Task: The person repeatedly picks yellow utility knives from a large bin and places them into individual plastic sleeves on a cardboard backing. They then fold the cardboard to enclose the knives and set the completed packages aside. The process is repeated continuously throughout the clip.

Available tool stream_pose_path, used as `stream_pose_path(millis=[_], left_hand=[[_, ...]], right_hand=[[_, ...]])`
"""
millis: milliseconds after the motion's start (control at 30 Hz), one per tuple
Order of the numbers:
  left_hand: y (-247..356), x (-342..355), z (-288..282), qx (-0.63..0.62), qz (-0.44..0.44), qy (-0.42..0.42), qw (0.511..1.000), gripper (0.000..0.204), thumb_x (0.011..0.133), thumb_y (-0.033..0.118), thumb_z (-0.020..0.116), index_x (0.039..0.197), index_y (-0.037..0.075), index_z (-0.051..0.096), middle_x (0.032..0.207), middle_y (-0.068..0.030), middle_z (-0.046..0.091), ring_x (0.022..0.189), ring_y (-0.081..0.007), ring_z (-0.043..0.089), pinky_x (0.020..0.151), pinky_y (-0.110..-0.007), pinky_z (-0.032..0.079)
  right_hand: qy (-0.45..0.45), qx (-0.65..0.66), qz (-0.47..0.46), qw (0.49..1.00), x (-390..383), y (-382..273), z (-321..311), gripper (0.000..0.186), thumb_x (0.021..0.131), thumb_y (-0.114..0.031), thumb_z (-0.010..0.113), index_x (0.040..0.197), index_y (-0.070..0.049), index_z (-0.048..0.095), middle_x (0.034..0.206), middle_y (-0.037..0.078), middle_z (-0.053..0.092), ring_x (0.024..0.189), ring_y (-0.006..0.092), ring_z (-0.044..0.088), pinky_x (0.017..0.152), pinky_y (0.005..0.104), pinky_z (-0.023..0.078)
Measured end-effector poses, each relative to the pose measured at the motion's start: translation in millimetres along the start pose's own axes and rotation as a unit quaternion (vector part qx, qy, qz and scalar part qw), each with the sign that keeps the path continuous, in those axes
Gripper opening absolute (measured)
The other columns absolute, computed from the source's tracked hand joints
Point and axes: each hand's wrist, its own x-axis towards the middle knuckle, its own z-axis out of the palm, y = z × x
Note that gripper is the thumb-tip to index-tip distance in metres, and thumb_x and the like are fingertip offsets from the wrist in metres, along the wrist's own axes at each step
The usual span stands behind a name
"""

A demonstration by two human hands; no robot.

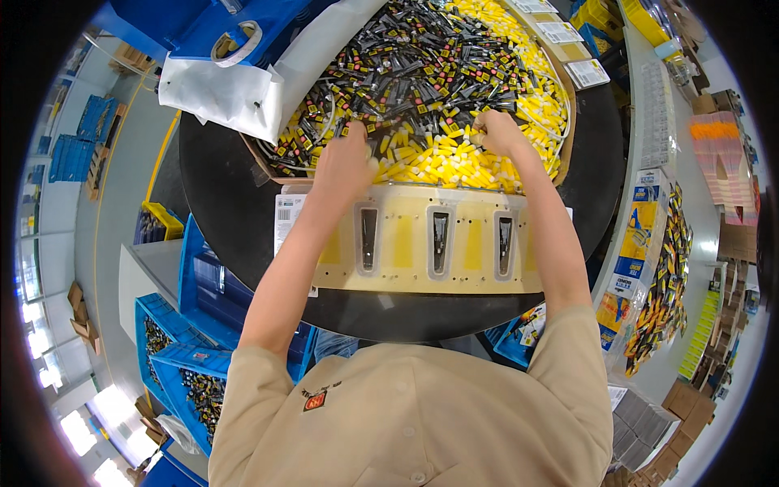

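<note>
A large heap of small black tubes (398,65) with yellow-and-pink labels fills a shallow carton, and yellow pieces with white ends (442,162) lie along its near and right sides. My left hand (347,158) is at the heap's near left, fingers curled in and partly smeared; what they hold is hidden. Farther right, my right hand (501,134) is closed at the border of black tubes and yellow pieces, its grip too small to make out. Just nearer than the carton lies a cream fixture board (406,280), with a dark tube (440,242) showing in its middle recess.
The round black table (219,203) carries everything before me. White sheeting (219,93) and a tape roll (237,45) are at the far left. Blue bins (191,357) of tubes stand at lower left. More packed goods (661,268) line a bench at right.
</note>
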Motion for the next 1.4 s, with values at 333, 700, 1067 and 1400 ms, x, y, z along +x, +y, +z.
stream_pose_path(millis=[333,700,1067,1400], left_hand=[[-18,-85,8,-0.066,0.043,-0.066,0.995,0.033,0.079,0.018,0.071,0.106,0.003,0.058,0.085,-0.0206,0.066,0.079,-0.0366,0.065,0.072,-0.043,0.050],[1,71,49,0.149,-0.050,-0.083,0.984,0.028,0.084,0.026,0.070,0.096,0.001,0.069,0.091,-0.0179,0.071,0.088,-0.0330,0.069,0.076,-0.046,0.055],[-8,-67,-9,-0.073,-0.001,-0.036,0.997,0.025,0.084,0.020,0.066,0.101,0.001,0.064,0.086,-0.0172,0.070,0.077,-0.0349,0.068,0.072,-0.040,0.053],[-7,-113,-1,-0.013,-0.069,-0.071,0.995,0.041,0.078,0.023,0.079,0.103,0.003,0.054,0.080,-0.0161,0.065,0.074,-0.0295,0.069,0.064,-0.038,0.052]], right_hand=[[0.211,0.110,-0.308,0.921,-172,-84,29,0.027,0.070,0.001,0.067,0.096,-0.007,0.067,0.096,0.009,0.065,0.088,0.0263,0.065,0.075,0.0353,0.055],[0.167,0.072,-0.257,0.949,-238,-96,51,0.025,0.076,-0.001,0.066,0.100,-0.005,0.066,0.103,0.007,0.062,0.091,0.0258,0.063,0.075,0.0347,0.054],[0.143,0.097,-0.242,0.955,-226,-68,46,0.023,0.075,-0.002,0.067,0.097,-0.005,0.065,0.097,0.008,0.059,0.092,0.0282,0.058,0.076,0.0355,0.052],[0.203,0.023,-0.244,0.948,-264,-22,45,0.029,0.071,0.000,0.068,0.099,-0.004,0.066,0.103,0.009,0.063,0.098,0.0284,0.063,0.081,0.0361,0.055]])
